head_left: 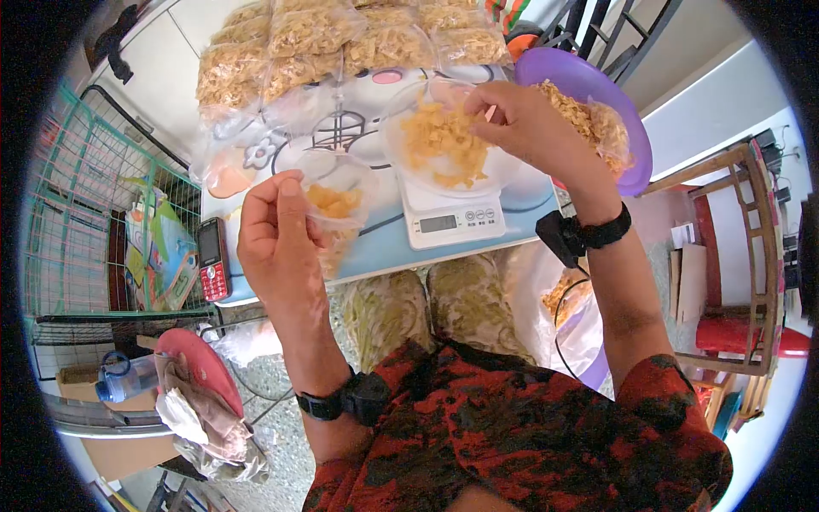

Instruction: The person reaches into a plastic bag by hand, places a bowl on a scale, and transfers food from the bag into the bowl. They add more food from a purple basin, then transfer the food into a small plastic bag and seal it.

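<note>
A clear plastic bag (334, 203) with some yellow chips in its lower part is pinched in my left hand (277, 224). On the white scale (456, 224) rests a clear round dish (401, 141) holding thin yellow pieces (448, 141). My right hand (512, 119) is over the dish's right side, thumb and fingers pressed together; what they hold, if anything, is too small to make out. To the right of the scale, a purple basin (638, 128) contains more chips and a plastic bag.
Filled bags of chips (311, 34) lie in rows along the table's far side. A red phone (213, 256) lies at the table's left edge, beside a green wire cage (111, 213). A wooden chair frame (759, 247) stands at the right.
</note>
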Demonstrator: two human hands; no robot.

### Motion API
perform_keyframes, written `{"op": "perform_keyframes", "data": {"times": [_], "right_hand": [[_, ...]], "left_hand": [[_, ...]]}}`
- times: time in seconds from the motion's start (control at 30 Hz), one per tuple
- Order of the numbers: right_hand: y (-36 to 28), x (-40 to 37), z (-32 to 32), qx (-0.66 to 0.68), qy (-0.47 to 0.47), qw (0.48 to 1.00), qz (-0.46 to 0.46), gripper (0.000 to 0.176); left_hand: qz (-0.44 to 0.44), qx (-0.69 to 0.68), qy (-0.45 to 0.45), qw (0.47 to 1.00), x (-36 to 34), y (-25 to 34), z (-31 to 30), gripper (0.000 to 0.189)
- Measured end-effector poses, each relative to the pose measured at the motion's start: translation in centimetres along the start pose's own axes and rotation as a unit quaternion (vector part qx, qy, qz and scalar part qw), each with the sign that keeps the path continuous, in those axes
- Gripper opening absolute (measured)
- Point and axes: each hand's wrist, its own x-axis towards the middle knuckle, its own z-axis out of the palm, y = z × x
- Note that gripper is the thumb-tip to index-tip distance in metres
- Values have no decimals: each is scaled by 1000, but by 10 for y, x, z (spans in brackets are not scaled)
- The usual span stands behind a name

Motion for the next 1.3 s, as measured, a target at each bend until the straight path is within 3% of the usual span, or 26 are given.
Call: {"op": "perform_keyframes", "data": {"times": [0.13,0.23,0.33,0.43,0.73,0.93,1.13,1.3], "right_hand": [[-1,-1,6,-37,15,998,-49,42],[1,-3,15,-85,-10,996,-18,56],[-2,-2,20,-115,-46,989,-79,62],[-18,2,17,-114,-119,986,-30,61],[-19,2,19,-144,-146,977,-54,53],[-10,10,30,-183,-109,973,-92,31],[-1,14,22,-109,-55,990,-72,15],[-1,11,9,62,-43,997,9,12]], "left_hand": [[14,-6,-23,1000,-7,6,3,20],[12,-37,-31,999,-6,5,4,19],[13,-44,-31,998,-4,3,6,18],[20,-44,-31,998,-3,1,4,19],[31,-52,-18,998,-1,8,-2,18],[42,-40,-12,998,-2,10,-4,17],[21,-23,-11,999,-1,5,-3,18],[20,-10,-24,999,0,3,-3,19]]}}
